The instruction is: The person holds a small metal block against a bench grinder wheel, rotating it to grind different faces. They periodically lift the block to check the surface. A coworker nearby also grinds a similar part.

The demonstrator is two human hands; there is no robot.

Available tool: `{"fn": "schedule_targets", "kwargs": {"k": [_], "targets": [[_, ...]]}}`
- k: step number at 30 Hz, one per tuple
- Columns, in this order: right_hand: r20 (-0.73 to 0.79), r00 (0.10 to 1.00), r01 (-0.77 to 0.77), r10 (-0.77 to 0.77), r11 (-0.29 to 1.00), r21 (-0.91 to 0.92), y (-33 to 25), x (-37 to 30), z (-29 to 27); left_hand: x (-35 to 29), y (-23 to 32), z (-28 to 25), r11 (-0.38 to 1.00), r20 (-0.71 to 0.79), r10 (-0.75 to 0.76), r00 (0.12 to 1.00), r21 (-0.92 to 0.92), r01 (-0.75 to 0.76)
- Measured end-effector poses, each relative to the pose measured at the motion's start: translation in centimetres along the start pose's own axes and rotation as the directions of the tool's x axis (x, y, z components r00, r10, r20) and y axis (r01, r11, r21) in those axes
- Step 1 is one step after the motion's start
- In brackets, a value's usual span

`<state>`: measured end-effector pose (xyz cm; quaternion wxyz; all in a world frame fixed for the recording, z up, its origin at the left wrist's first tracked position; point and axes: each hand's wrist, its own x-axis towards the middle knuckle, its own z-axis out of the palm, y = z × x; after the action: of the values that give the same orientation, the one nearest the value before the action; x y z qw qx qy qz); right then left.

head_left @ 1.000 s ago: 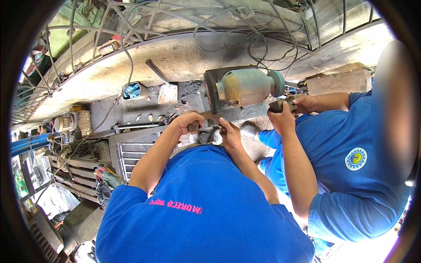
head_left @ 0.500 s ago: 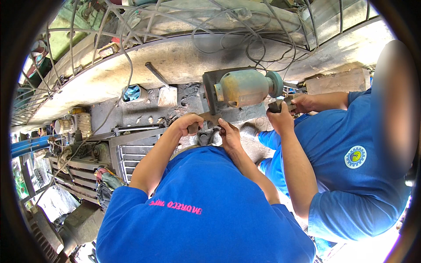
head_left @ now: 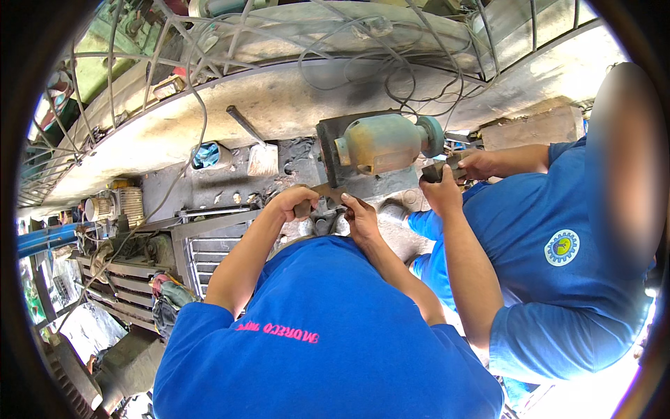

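Both of my hands grip a brownish flat metal piece (head_left: 328, 191) just under the near edge of the dark wheel of a bench grinder (head_left: 380, 143). My left hand (head_left: 296, 201) is closed round its thicker, handle-like end. At the other end, the fingers and thumb of my right hand (head_left: 360, 214) pinch the piece. Whether the metal touches the wheel cannot be made out. The grinder has a worn green-and-rust body and a second, green-rimmed wheel (head_left: 431, 136) on its right.
Close on the right, a co-worker in blue holds a dark metal block (head_left: 440, 170) beside the grinder's right wheel. A dustpan-like shovel (head_left: 263, 159) and a bucket (head_left: 211, 155) stand by the wall. Slatted metal frames (head_left: 216, 244) lie left; a cable (head_left: 202, 115) hangs there.
The whole view has shifted slightly left. My hands keep their grip on the metal piece, close below the grinder wheel. The co-worker's hands still hold the block.
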<state>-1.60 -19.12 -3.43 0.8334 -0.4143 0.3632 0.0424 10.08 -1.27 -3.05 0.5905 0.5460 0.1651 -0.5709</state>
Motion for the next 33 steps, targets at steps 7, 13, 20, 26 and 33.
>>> {"fn": "schedule_targets", "kwargs": {"k": [7,13,20,26,33], "targets": [[0.008,0.998,-0.056,0.056,0.998,-0.023,0.0,0.3,-0.5,-0.1,0.1,0.0,0.999,0.010,0.001,1.000,-0.034,0.000],[0.004,0.998,-0.056,0.056,0.998,-0.029,0.0,0.4,-0.5,-0.1,0.0,0.2,0.999,-0.006,0.017,1.000,-0.037,-0.017],[0.021,0.997,-0.074,0.074,0.997,-0.019,-0.1,0.5,-0.5,0.5,-0.7,0.0,0.996,-0.012,0.024,1.000,-0.086,-0.025],[0.035,0.998,-0.058,0.058,0.998,-0.015,-0.1,0.4,-0.5,0.4,-0.9,0.1,0.996,-0.020,0.030,0.999,-0.083,-0.032],[0.032,0.998,-0.051,0.050,0.999,0.017,-0.3,0.2,-0.2,0.6,-1.0,-0.1,0.997,0.025,0.016,1.000,-0.071,-0.014]]}}
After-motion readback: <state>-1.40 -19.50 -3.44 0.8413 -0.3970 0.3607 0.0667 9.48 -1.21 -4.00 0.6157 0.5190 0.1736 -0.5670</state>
